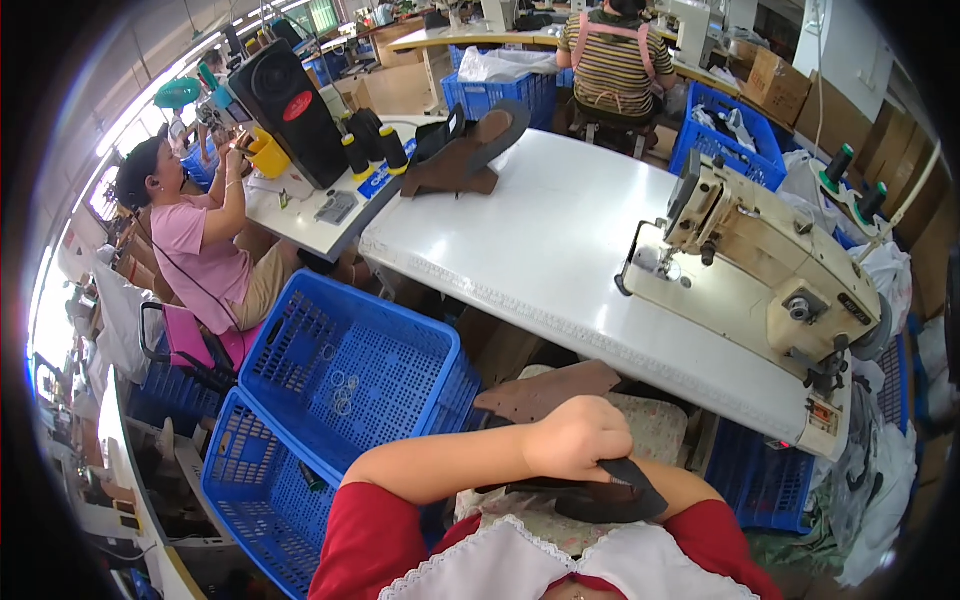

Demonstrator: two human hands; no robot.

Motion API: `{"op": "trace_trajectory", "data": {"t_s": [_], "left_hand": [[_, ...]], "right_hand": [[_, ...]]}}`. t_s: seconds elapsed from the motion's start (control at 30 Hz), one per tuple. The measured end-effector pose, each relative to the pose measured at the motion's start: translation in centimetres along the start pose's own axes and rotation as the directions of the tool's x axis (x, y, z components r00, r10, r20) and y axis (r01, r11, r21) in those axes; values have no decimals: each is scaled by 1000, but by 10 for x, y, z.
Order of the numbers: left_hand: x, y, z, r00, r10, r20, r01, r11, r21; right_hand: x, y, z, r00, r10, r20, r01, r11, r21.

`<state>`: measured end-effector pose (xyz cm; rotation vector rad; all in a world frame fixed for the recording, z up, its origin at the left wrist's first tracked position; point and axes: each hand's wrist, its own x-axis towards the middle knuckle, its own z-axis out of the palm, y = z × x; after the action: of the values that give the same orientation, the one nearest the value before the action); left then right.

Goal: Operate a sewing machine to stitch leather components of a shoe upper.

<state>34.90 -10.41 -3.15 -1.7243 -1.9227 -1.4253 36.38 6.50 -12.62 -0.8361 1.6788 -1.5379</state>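
— Brown leather: what's in your grip?

— From the head camera, my left hand is closed in a fist on dark leather pieces in my lap; a brown cut piece lies just beyond the knuckles. My right hand is hidden beneath, so I cannot tell its grip.

— Which step?

— Gathering parts, I judge. Next calls for lifting them up onto the white table, toward the sewing machine ahead to the right. Blue crates sit left of my fist.

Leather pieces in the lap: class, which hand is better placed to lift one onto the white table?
Probably the left: the left hand is closed on top of the leather pieces, while the right hand is hidden beneath them.
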Motion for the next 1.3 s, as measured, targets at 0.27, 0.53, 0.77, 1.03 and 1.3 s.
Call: {"op": "trace_trajectory", "data": {"t_s": [0.27, 0.53, 0.77, 1.03, 1.3], "left_hand": [[-23, -5, -18, 952, -307, -13, 307, 950, 49], [-10, 2, 12, 995, -95, 29, 97, 993, -63], [-1, -5, 10, 970, -214, 111, 211, 977, 42], [-9, -26, -25, 658, -752, -42, 733, 625, 268], [49, -35, -36, 482, -866, 134, 833, 500, 237]], "right_hand": [[-10, 14, 3, 993, 100, -57, -86, 975, 206], [-13, 11, -2, 976, 150, -158, -83, 926, 368], [-21, 11, -12, 950, 203, -236, -62, 867, 494], [-38, -4, -11, 959, 136, -248, 75, 723, 687], [-28, -53, 18, 644, 185, -742, 168, 912, 374]]}}
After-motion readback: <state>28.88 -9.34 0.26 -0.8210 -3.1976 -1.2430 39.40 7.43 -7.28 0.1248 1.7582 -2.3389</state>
